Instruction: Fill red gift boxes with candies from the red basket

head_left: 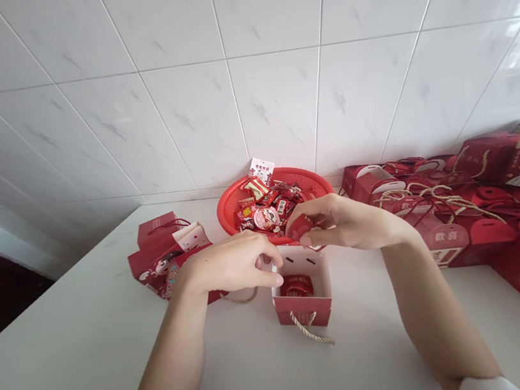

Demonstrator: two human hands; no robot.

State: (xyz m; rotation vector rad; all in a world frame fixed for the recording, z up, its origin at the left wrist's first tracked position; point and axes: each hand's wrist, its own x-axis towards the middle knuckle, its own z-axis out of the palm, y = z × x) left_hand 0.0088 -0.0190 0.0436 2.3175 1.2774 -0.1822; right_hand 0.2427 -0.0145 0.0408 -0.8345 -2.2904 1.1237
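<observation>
A small red gift box (pixel 304 310) with a white inside stands open on the table, a twisted cord handle hanging down its front. Inside it lies a red wrapped sweet (pixel 296 285). My left hand (pixel 235 264) is at the box's left rim, thumb and curled fingers closed about the edge. Above the box's back right side, my right hand (pixel 336 226) pinches a red wrapped sweet (pixel 299 227). Just behind is a red plastic basket (pixel 229 207) full of assorted wrapped sweets (pixel 267 210), partly hidden by my right hand.
Several red gift boxes (pixel 159 251) are on the left, partly behind my left hand. A large cluster of red gift boxes (pixel 466 217) with cord handles crowds the right side. The white table (pixel 247 377) meets a tiled wall (pixel 276 102) at the back.
</observation>
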